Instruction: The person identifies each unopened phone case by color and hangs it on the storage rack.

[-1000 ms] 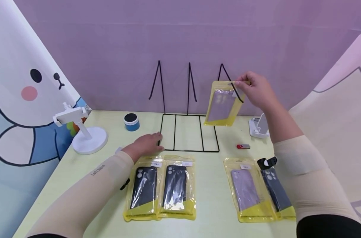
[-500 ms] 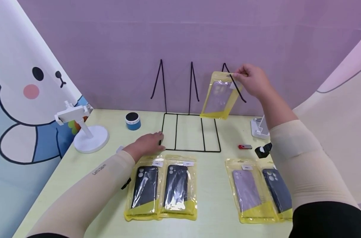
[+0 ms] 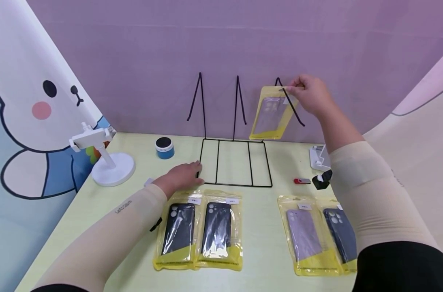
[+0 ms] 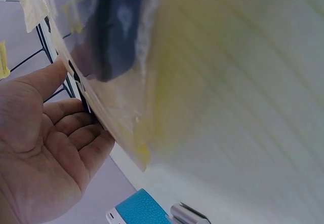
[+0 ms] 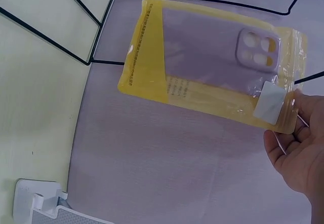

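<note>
High at the right in the head view, my right hand [image 3: 310, 94] pinches the top edge of a yellow-clear bag [image 3: 273, 113] holding a lilac phone case. The rightmost sloping prong of a black wire rack [image 3: 234, 185] crosses in front of this bag from near its top edge. In the right wrist view the case's camera cutout [image 5: 257, 49] and a white label [image 5: 270, 102] show through the plastic. My left hand [image 3: 180, 176] grips the left side wire of the rack's base, thumb and fingers on either side of it. The other two prongs carry nothing.
Two bagged black phone cases [image 3: 217, 229] lie before the rack. At right lie a bagged lilac case [image 3: 304, 235] and a bagged dark blue one [image 3: 339, 233], partly under my right arm. Around stand a white phone stand [image 3: 113, 168], a blue speaker [image 3: 164, 148], a red USB stick [image 3: 302, 181] and another stand [image 3: 319, 158].
My right hand has raised the bagged lilac case a little along the right prong, toward its upper end. The left hand has stayed on the rack's base.
</note>
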`<state>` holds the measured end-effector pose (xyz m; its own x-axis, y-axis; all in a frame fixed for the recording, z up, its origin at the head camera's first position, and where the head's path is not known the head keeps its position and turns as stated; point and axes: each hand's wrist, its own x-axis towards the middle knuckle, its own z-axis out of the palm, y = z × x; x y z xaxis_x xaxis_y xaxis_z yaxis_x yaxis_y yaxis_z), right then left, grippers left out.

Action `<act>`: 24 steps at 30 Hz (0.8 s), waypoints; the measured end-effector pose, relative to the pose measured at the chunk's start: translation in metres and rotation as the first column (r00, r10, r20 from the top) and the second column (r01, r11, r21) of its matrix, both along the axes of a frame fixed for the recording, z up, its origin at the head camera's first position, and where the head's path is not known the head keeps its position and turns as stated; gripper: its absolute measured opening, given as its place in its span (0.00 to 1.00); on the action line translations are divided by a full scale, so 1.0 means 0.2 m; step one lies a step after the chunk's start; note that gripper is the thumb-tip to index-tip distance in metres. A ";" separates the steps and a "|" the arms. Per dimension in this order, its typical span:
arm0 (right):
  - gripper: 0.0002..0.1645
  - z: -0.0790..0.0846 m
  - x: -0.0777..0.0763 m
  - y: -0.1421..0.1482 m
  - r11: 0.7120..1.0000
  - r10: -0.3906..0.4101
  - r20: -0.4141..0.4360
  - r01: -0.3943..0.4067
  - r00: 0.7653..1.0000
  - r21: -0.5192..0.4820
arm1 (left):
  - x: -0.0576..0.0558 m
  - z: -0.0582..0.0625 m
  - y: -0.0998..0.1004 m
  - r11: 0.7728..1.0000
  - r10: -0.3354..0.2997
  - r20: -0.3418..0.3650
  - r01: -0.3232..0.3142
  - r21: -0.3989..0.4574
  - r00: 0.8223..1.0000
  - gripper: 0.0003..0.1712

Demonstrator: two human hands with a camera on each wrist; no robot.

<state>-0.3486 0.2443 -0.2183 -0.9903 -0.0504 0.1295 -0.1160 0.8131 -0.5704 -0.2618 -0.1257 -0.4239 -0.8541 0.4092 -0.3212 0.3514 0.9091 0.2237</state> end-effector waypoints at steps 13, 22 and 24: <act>0.32 -0.03 0.04 0.12 0.994 0.004 -0.089 -0.014 0.996 -0.111 | -0.02 0.00 -0.01 1.000 0.008 0.009 -0.008 0.000 1.000 0.41; 0.29 -0.15 0.19 0.32 0.998 0.053 -0.069 -0.055 0.996 -0.030 | -0.02 -0.02 -0.01 1.000 0.002 0.011 -0.002 -0.008 1.000 0.41; 0.28 -0.19 0.23 0.35 0.996 0.081 -0.039 -0.080 0.996 0.025 | -0.02 -0.02 -0.02 1.000 0.001 0.010 -0.001 -0.008 1.000 0.41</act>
